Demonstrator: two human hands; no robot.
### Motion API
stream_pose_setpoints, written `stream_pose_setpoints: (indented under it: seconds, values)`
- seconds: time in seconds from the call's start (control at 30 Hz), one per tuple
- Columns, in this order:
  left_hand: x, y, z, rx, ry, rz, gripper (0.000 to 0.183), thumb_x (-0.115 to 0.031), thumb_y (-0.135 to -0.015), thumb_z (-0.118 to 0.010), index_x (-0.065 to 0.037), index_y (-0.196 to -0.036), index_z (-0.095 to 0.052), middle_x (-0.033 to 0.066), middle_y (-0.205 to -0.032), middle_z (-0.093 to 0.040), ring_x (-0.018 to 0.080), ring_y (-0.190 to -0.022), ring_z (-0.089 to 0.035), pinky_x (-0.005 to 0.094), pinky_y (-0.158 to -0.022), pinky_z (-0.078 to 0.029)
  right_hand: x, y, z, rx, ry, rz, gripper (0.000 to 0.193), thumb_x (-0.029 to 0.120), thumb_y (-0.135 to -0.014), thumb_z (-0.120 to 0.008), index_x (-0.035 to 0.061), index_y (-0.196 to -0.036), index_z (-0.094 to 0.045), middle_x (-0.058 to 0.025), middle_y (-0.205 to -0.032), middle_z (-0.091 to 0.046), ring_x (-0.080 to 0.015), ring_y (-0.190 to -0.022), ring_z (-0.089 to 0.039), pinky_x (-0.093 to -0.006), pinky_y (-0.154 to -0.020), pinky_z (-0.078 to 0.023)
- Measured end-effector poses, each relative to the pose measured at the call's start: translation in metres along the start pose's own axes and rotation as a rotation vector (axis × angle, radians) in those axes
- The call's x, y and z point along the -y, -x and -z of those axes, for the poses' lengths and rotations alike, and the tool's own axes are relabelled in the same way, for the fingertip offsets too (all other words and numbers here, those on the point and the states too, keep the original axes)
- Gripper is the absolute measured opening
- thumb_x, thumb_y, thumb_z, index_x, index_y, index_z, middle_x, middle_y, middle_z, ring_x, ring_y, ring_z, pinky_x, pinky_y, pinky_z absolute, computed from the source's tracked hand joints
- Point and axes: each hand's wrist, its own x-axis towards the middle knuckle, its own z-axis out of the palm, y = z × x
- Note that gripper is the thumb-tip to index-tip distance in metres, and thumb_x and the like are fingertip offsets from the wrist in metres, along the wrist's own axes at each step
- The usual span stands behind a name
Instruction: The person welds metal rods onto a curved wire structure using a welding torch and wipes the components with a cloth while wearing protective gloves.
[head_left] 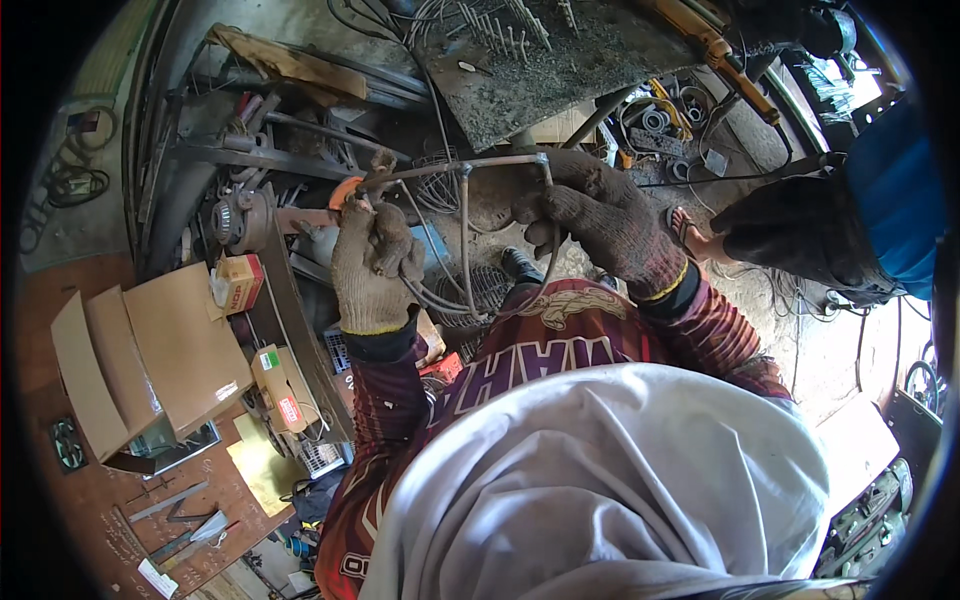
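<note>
The metal frame is held between the left hand and right hand, each clamped on one side; even support is advised, though the left grip seems partly hidden.

Left hand, clad in a pale beige-grey knitted glove with a yellow-edged cuff: raised, fingers curled in a grip, the left forearm rising almost upright in a dark maroon patterned sleeve. Right hand, clad in a darker grey-brown knitted glove, likewise yellow-edged: fingers bent and pointing leftward, wrist angled inward, the right forearm slanting up and left in a maroon striped sleeve; hands apart, at similar height.
</note>
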Motion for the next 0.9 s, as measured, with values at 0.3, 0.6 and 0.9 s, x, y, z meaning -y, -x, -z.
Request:
stream_pose_setpoints:
  seconds: [0.3, 0.6, 0.9]
  values:
    - [0.006, 0.007, 0.023, -0.020, -0.037, -0.063, 0.037, -0.029, -0.106, -0.050, -0.003, -0.131, -0.055, -0.0012, -0.078, -0.061, 0.0046, -0.044, -0.044, 0.0270, -0.044, -0.042, 0.003, 0.006, -0.010, 0.014, 0.060, -0.027, 0.042, 0.022, -0.100, -0.062, -0.0020, -0.134, -0.056, -0.0100, -0.102, -0.071, -0.0128, -0.081, -0.068, -0.0247, -0.073, -0.057]
    - [0.010, 0.008, 0.022, 0.096, 0.073, -0.020, 0.029, -0.028, -0.103, -0.057, -0.010, -0.125, -0.058, 0.0040, -0.081, -0.067, 0.0073, -0.047, -0.047, 0.0261, -0.048, -0.044, 0.000, 0.017, -0.015, 0.065, 0.100, 0.007, 0.044, 0.023, -0.103, -0.060, -0.0010, -0.139, -0.054, -0.0096, -0.103, -0.072, -0.0131, -0.085, -0.068, -0.0266, -0.075, -0.056]
    - [0.017, 0.013, 0.012, 0.018, 0.027, -0.075, 0.047, -0.025, -0.104, -0.053, -0.003, -0.145, -0.047, -0.0021, -0.079, -0.058, 0.0030, -0.048, -0.041, 0.0255, -0.046, -0.038, -0.004, 0.021, -0.010, 0.000, 0.079, -0.026, 0.039, 0.018, -0.103, -0.057, -0.0012, -0.137, -0.055, -0.0108, -0.104, -0.070, -0.0141, -0.086, -0.068, -0.0276, -0.075, -0.057]
